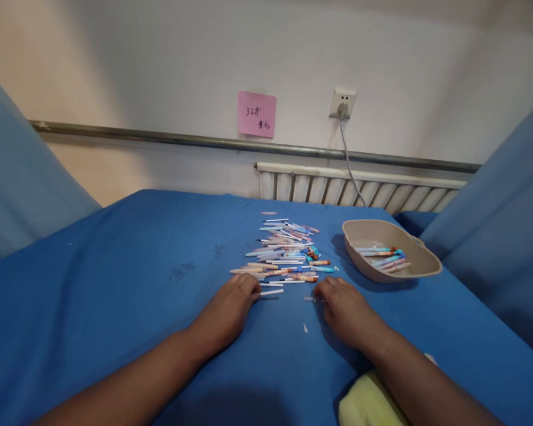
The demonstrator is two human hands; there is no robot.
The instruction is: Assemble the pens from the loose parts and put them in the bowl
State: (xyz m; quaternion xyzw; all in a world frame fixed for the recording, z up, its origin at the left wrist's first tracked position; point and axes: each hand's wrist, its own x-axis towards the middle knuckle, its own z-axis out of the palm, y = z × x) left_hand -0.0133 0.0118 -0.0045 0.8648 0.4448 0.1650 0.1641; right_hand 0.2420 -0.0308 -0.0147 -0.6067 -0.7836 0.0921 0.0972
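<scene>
Near pen pile: white stick juts rightward, pinched in left grip; right grip closure unclear.

A blue cloth covers the surface, with faint dark smudges left of the middle. Loose pens and thin white sticks lie heaped across its centre. A beige basin stands right of them; a small white piece lies nearer, and something soft and yellow lies near right.
</scene>
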